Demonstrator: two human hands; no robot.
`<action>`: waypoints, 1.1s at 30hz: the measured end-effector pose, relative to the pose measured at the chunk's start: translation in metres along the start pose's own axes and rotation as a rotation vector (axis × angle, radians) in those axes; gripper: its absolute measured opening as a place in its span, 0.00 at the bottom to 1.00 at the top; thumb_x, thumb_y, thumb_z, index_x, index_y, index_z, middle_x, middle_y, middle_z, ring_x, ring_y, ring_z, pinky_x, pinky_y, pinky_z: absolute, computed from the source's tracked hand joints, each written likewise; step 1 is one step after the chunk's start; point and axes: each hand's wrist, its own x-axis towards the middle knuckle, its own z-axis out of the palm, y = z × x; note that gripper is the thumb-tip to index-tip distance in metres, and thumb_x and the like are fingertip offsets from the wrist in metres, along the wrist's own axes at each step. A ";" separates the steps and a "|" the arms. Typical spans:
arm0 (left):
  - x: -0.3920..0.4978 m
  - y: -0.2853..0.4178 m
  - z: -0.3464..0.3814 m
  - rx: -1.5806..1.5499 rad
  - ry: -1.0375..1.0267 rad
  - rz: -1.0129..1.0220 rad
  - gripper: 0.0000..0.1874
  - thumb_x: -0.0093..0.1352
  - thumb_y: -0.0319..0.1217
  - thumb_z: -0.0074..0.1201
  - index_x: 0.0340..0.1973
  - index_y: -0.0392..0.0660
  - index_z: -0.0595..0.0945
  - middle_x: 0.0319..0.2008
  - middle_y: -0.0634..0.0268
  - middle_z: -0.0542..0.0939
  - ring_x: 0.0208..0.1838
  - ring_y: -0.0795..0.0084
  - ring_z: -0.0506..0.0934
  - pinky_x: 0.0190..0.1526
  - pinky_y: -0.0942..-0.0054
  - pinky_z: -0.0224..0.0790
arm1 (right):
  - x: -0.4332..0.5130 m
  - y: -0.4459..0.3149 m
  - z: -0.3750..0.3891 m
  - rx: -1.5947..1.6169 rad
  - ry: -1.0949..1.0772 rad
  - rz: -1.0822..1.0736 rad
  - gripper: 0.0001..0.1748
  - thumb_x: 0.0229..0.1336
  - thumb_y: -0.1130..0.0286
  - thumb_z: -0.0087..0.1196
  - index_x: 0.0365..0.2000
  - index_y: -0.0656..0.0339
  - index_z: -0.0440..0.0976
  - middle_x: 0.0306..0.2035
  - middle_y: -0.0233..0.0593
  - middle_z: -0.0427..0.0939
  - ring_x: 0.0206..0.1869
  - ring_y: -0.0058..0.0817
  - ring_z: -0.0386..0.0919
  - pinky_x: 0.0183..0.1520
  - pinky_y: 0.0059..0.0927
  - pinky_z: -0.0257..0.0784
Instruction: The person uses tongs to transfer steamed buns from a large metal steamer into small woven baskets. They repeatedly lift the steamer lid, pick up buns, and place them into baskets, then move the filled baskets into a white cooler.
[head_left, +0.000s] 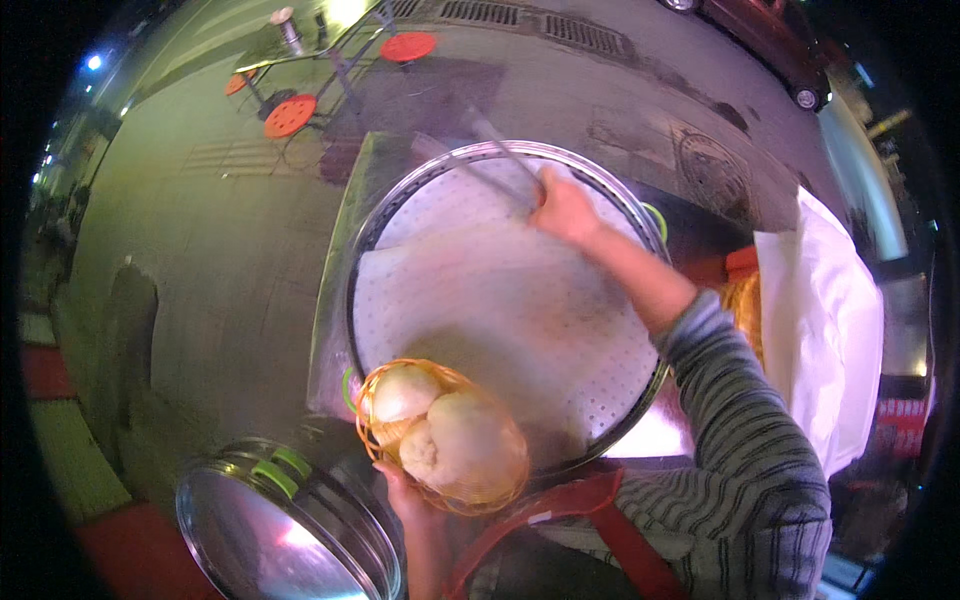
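Note:
My left hand (409, 495) grips the side of a woven basket (480, 505) at the near left edge of a large round steamer (355, 300). Pale steamed buns (405, 394) lie in the basket, with a smaller lumpy one (420, 454) among them; steam blurs them. My right hand (564, 206) is closed around metal tongs (491, 182) over the far side of the steamer. The tongs' tips are blurred and spread apart, with nothing visible between them. A white perforated liner (465, 292) covers the steamer's floor, and steam drifts above it.
At lower left leans a metal lid or pot (262, 532) with a green handle (281, 472). White cloth or sheeting (817, 330) hangs at right. Red stools (290, 115) surround a table (330, 46) across the pavement. A car (772, 52) stands at the upper right.

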 end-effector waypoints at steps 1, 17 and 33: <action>0.001 0.001 0.000 0.025 0.058 0.001 0.36 0.76 0.57 0.35 0.68 0.42 0.61 0.65 0.55 0.69 0.65 0.57 0.70 0.64 0.55 0.64 | -0.020 0.002 0.006 0.124 -0.089 0.000 0.29 0.39 0.62 0.64 0.44 0.63 0.71 0.43 0.56 0.80 0.47 0.50 0.79 0.51 0.46 0.75; 0.020 0.026 0.048 0.148 -0.217 -0.195 0.36 0.77 0.54 0.30 0.68 0.38 0.59 0.66 0.53 0.67 0.66 0.55 0.69 0.66 0.54 0.63 | -0.227 -0.039 -0.111 0.421 0.065 -0.058 0.34 0.38 0.65 0.67 0.48 0.67 0.71 0.34 0.47 0.78 0.36 0.33 0.78 0.42 0.35 0.73; -0.146 -0.057 0.168 0.286 -0.684 -0.408 0.33 0.79 0.51 0.27 0.70 0.41 0.58 0.69 0.53 0.64 0.69 0.54 0.66 0.69 0.53 0.59 | -0.653 0.002 -0.248 -0.223 0.080 0.083 0.34 0.37 0.71 0.66 0.50 0.68 0.72 0.37 0.51 0.81 0.39 0.45 0.82 0.46 0.38 0.78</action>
